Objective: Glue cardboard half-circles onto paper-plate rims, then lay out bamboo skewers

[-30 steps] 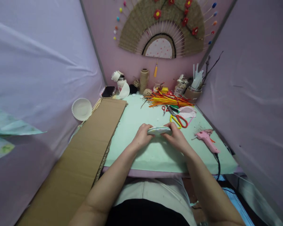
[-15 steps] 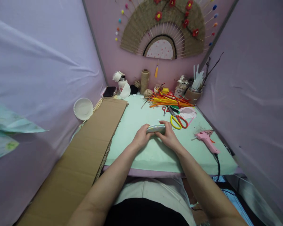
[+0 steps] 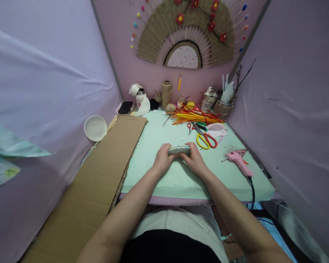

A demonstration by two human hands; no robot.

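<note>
Between my two hands is a small, flat, rounded piece covered in pale patterned fabric point(image 3: 179, 149), seen nearly edge-on above the mint-green tabletop point(image 3: 164, 182). My left hand point(image 3: 163, 157) is closed on its left end, thumb at the lower side. Gripping the right end, my right hand point(image 3: 193, 157) has its fingers behind and its thumb below. The thumbs come close together under the piece. Its underside and far face are hidden. Beyond my right hand lie scissors with yellow and red handles point(image 3: 206, 140) and small red-handled scissors point(image 3: 190, 127).
A long cardboard sheet point(image 3: 106, 171) runs along the left side. At right rests a pink glue gun point(image 3: 239, 162) with a black cord. Orange and yellow strips point(image 3: 192, 116), a twine spool point(image 3: 166, 94) and a jar of white sticks point(image 3: 223, 109) stand behind. A white dish point(image 3: 95, 128) is far left.
The view has shifted slightly. Both hands keep hold of the fabric-covered piece, with only a slight change in its tilt and in my right fingers.
</note>
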